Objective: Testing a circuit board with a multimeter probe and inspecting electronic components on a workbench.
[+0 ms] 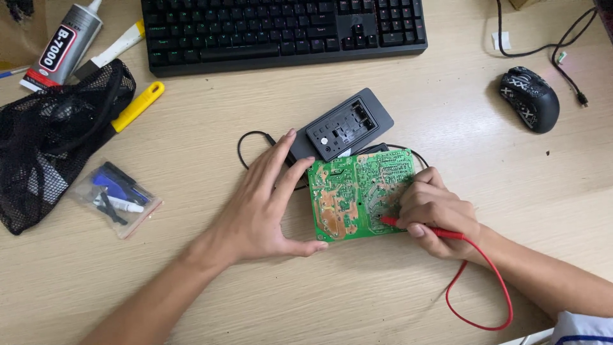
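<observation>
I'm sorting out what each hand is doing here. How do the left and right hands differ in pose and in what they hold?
The left hand lies open, fingers spread, bracing the left edge of the green circuit board; the right hand is curled shut. The left hand holds no tool; the right hand pinches a red probe whose tip meets the board, its red lead looping behind. Both hands rest on the wooden desk beside the board.

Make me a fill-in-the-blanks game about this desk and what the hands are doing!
1. The right hand holds a thin probe whose colour is ____.
2. The left hand steadies the edge of a circuit board whose colour is ____.
3. Above the black box, at the top of the desk, lies a black ____.
4. The computer mouse lies to the ____ of the board.

Missing words: red; green; keyboard; right
</observation>
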